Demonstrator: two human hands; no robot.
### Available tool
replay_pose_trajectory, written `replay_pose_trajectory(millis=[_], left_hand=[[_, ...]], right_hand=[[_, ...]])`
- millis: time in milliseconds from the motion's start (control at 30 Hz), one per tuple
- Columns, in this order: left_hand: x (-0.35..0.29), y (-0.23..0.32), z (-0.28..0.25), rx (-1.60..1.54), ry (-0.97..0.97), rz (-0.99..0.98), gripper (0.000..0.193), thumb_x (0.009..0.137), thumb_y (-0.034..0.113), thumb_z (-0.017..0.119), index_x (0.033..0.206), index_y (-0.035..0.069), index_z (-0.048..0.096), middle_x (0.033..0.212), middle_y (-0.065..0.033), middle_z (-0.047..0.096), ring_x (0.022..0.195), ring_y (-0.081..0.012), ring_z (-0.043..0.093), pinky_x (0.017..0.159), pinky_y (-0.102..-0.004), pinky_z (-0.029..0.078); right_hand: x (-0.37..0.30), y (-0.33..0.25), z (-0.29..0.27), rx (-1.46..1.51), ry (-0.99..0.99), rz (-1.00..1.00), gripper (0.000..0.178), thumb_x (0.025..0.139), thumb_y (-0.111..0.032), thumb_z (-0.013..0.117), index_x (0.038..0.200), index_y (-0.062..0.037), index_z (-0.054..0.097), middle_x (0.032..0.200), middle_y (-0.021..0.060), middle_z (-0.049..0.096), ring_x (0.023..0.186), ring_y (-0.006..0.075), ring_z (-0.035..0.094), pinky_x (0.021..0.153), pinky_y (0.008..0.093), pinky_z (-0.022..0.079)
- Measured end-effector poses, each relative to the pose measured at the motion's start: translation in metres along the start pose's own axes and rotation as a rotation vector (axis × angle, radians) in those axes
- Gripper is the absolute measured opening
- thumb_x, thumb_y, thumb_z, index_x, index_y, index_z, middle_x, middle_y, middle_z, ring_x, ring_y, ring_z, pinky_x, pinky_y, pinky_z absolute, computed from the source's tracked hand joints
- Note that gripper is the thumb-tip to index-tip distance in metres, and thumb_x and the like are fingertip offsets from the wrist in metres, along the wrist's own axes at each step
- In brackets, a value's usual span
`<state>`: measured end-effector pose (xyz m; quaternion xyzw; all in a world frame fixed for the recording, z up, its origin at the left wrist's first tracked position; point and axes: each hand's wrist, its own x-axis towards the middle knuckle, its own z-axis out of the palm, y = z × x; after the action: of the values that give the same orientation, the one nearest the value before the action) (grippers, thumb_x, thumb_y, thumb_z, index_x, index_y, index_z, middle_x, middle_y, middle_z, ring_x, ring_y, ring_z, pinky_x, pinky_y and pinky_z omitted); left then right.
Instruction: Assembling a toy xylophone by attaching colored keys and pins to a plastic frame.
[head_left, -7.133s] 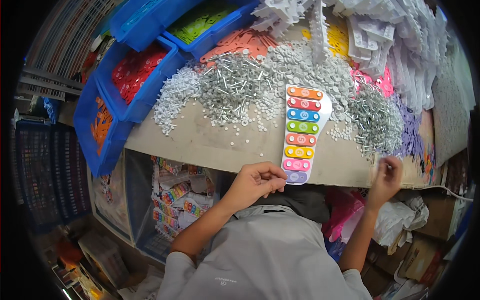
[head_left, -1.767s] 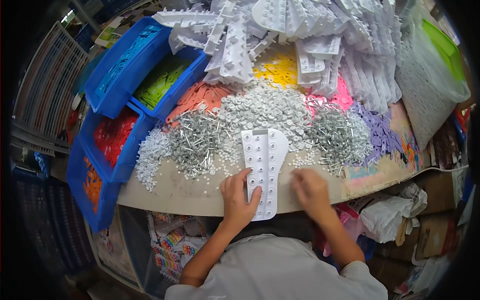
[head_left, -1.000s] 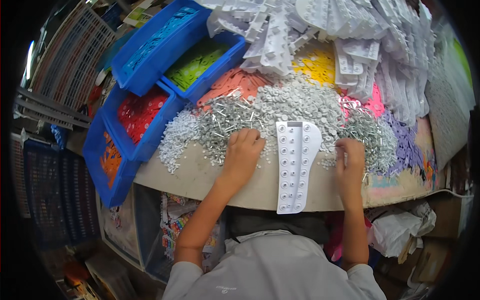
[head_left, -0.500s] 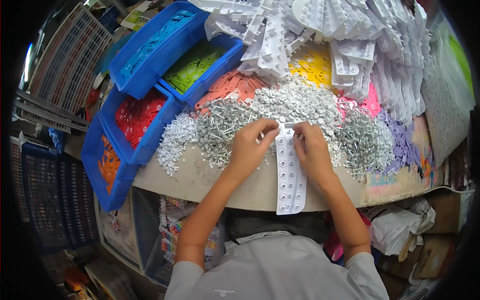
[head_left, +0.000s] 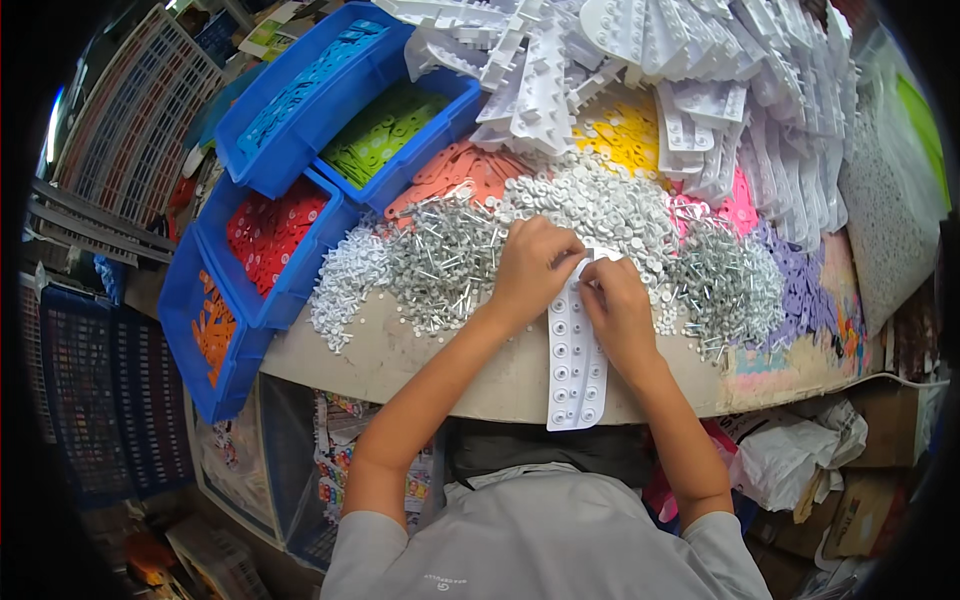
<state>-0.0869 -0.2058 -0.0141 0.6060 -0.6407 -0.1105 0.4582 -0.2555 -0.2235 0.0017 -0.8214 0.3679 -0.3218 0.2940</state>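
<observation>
A long white plastic strip [head_left: 575, 375] with rows of round studs lies on the worktable in front of me, its near end reaching the table's edge. My left hand [head_left: 535, 268] is bent over the strip's far left end, thumb and fingers pinched together. Close beside it, my right hand [head_left: 622, 305] has its fingers curled in a pinch over the strip's far right side. Whatever small thing is between the fingertips of either hand is hidden. Just beyond both hands rises a heap of small white round caps [head_left: 590, 200].
Piles of metal pins [head_left: 440, 260] and more pins [head_left: 725, 275] flank the caps. Blue bins [head_left: 345, 215] at left hold red, orange, green and blue pieces. White plastic parts [head_left: 700, 50] are stacked at the back. Purple pieces [head_left: 800, 285] lie at right.
My left hand has moved slightly right and farther over the strip's far end. Both hands are now closer together, and the strip has tilted a little, its far end shifting right.
</observation>
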Motion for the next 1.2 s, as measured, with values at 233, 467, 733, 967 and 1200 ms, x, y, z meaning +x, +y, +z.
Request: replay_pose_trajectory(millis=[233, 467, 733, 967, 1200], left_hand=[[-0.005, -0.003, 0.007, -0.120, 0.122, 0.013, 0.009, 0.077, 0.006, 0.077, 0.081, 0.011, 0.071, 0.080, -0.0017, 0.065, 0.085, -0.0222, 0.059, 0.084, -0.0367, 0.042], [-0.004, -0.007, 0.005, -0.036, 0.081, 0.145, 0.014, 0.074, 0.002, 0.080, 0.084, 0.010, 0.074, 0.084, -0.0004, 0.070, 0.087, -0.0203, 0.061, 0.085, -0.0351, 0.042], [-0.003, -0.006, -0.007, 0.198, 0.039, 0.396, 0.014, 0.075, 0.007, 0.078, 0.087, 0.011, 0.071, 0.088, 0.0009, 0.070, 0.092, -0.0193, 0.063, 0.085, -0.0354, 0.041], [-0.004, -0.008, -0.008, 0.133, -0.003, 0.243, 0.014, 0.075, 0.009, 0.078, 0.086, 0.011, 0.070, 0.089, 0.0015, 0.069, 0.098, -0.0206, 0.062, 0.090, -0.0370, 0.041], [0.003, -0.002, -0.025, 0.177, 0.029, 0.271, 0.009, 0.083, 0.013, 0.076, 0.091, 0.009, 0.075, 0.097, -0.0059, 0.068, 0.100, -0.0260, 0.061, 0.095, -0.0408, 0.039]], right_hand=[[-0.002, 0.001, 0.003, -0.028, 0.060, -0.086, 0.017, 0.080, 0.006, 0.071, 0.092, -0.0001, 0.061, 0.085, 0.0133, 0.060, 0.084, 0.0325, 0.058, 0.074, 0.0433, 0.048], [-0.003, 0.004, 0.006, -0.014, 0.079, -0.093, 0.016, 0.081, 0.006, 0.071, 0.092, -0.0001, 0.061, 0.085, 0.0134, 0.060, 0.085, 0.0326, 0.058, 0.075, 0.0434, 0.048], [-0.004, 0.006, 0.006, -0.023, 0.078, -0.086, 0.016, 0.081, 0.006, 0.071, 0.092, -0.0002, 0.061, 0.086, 0.0136, 0.061, 0.086, 0.0329, 0.058, 0.076, 0.0435, 0.049], [-0.004, 0.005, 0.006, -0.037, 0.077, -0.094, 0.016, 0.081, 0.005, 0.071, 0.093, -0.0004, 0.061, 0.088, 0.0135, 0.061, 0.087, 0.0329, 0.058, 0.077, 0.0435, 0.049], [-0.002, 0.003, 0.005, -0.072, 0.104, -0.133, 0.015, 0.082, 0.006, 0.072, 0.091, -0.0008, 0.061, 0.086, 0.0111, 0.062, 0.082, 0.0291, 0.059, 0.069, 0.0399, 0.050]])
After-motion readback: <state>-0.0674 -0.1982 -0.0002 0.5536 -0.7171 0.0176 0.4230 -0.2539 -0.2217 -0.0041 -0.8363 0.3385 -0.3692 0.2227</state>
